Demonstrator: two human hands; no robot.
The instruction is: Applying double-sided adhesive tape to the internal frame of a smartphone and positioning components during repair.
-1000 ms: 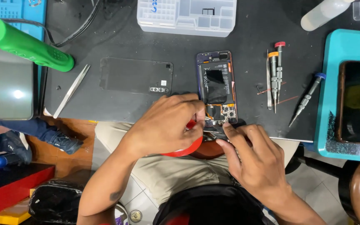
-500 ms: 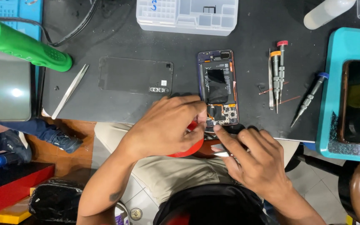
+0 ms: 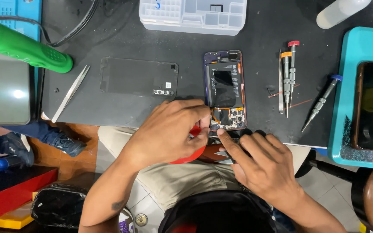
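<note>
1. Barely anything has shifted since a moment ago: my right hand (image 3: 264,166) has its forefinger slid a little further up, its tip now touching the bottom edge of the opened phone (image 3: 225,90), while my left hand (image 3: 169,131) stays where it was.
2. That phone lies face down on the dark work mat (image 3: 152,39), at its near edge, with battery and lower circuit board bared; it has not moved.
3. My left hand is curled shut, fingertips pinched together at the phone's lower left corner, over something red (image 3: 193,153) that I cannot make out.
4. My right hand's other fingers are folded around a thin metal tool (image 3: 224,156), mostly hidden.
5. Left of the phone lies its dark back cover (image 3: 137,77), unchanged.
6. Further left, a green-handled tool (image 3: 22,45) and tweezers (image 3: 70,92) rest as before.
7. To the right, three small screwdrivers (image 3: 288,75) lie apart from my hands.
</note>
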